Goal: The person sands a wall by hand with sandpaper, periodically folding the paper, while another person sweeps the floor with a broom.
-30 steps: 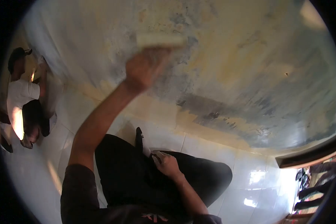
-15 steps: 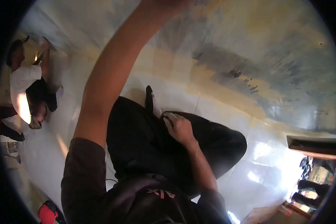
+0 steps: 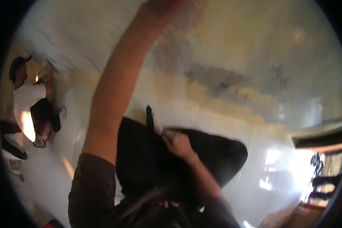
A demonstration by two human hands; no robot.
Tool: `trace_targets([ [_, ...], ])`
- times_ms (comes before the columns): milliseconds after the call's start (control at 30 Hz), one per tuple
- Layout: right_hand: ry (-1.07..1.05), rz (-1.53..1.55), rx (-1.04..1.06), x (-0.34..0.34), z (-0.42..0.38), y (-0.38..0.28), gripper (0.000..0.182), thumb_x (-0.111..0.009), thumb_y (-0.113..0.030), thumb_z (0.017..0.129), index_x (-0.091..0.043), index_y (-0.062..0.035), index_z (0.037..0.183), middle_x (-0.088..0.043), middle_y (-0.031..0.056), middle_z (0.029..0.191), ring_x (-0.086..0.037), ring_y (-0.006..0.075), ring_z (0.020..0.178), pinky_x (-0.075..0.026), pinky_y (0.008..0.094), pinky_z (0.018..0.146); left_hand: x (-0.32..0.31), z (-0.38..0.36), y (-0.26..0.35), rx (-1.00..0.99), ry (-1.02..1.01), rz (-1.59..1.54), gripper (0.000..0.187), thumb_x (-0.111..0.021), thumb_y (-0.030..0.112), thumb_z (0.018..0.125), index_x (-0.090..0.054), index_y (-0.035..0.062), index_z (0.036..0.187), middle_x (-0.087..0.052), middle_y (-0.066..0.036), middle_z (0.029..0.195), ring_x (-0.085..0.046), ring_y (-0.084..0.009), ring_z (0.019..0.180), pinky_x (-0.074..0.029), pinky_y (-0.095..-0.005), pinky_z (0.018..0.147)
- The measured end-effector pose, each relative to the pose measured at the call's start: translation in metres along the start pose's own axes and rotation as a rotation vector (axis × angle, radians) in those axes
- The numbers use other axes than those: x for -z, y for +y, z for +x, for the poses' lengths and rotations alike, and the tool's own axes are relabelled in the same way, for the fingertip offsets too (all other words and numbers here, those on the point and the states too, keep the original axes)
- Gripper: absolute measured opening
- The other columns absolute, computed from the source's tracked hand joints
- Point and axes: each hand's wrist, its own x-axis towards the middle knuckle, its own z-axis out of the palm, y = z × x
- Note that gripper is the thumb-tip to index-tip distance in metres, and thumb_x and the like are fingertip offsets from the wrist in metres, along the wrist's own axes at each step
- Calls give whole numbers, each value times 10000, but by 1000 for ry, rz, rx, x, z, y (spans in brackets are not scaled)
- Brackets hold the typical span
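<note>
“Gripping anything, is the left hand [image 3: 166, 7]?”

“I cannot tell. It is blurred at the top edge of the view, with its fingers cut off, so neither the width of its grip nor anything in it can be made out.”

“And the right hand [image 3: 178, 144]?”

“It lies low over the dark trousers [image 3: 140, 163], beside a foot [image 3: 152, 119]. Its fingers are loosely bent, with pale smears on them; whether they pinch something small is unclear.”

“Where is the wall [image 3: 254, 34]?”

“Across the far side, mottled yellow, cream and grey. The left arm [image 3: 116, 89] reaches far and slightly right, with its hand over that surface, though contact is hidden. This hand is plainly the nearer one to the wall; the right hand sits well apart from it, on the near side.”

“How do the marks run?”

“A dark grey patch [image 3: 216, 78] lies to the right of the left forearm and nearer than the left hand. Its long axis runs left to right, slanting a little nearer at the right end, with a yellowish strip [image 3: 224, 106] along its near side. Glossy pale floor tiles [image 3: 252, 193] follow.”

“Anyone else?”

“At far left, a person in a cap and white shirt [image 3: 28, 97] crouches with a raised hand [image 3: 48, 66] close to the wall.”
</note>
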Motion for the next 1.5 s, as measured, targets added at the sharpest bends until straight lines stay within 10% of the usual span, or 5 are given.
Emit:
trace_targets([
  [200, -44, 40, -33, 4, -2, -15, 201, -595, -196, 859, -612, -49, 996, -634, 151, 831, -619, 357, 749, -504, 439, 642, 44, -168, -9, -299, -425, 216, 336, -689, 136, 730, -698, 135, 1066, -661, -81, 764, -590, -261, 613, -492, -364, 576],
  [467, 234, 1066, -463, 57, 10, -6, 437, -500, -341, 926, -525, -9, 1208, -624, 115, 1065, -587, 214, 978, -434, 362, 863, 116, -240, 124, 1848, -81, -805, 320, -656, 199, 880, -620, -47, 1080, -659, -44, 838, -642, -121, 706, -559, -276, 530],
  [567, 160, 1762, -212, 77, 11, -17, 609, -425, -479, 944, -462, 38, 1262, -538, 120, 1220, -491, 225, 1145, -345, 387, 986, 122, -237, 139, 1808, -127, -870, 339, -663, 195, 879, -619, -49, 1110, -666, -46, 860, -633, -98, 759, -547, -242, 606],
  [1033, 296, 1491, -356, 106, -7, -57, 504, -709, -92, 798, -492, 50, 1229, -591, 127, 1184, -583, 236, 1072, -446, 388, 956, 143, -214, 146, 1645, -481, -978, 380, -758, 42, 750, -570, -14, 1075, -662, -60, 925, -629, -111, 820, -513, -251, 737],
  [1500, 837, 2001, -373, 100, -4, -85, 694, -521, -581, 846, -467, -73, 1315, -509, 148, 1282, -480, 300, 1190, -394, 455, 988, 107, -209, 173, 1580, -361, -877, 426, -735, 23, 777, -490, 18, 1126, -663, -127, 982, -664, -143, 813, -557, -240, 680],
])
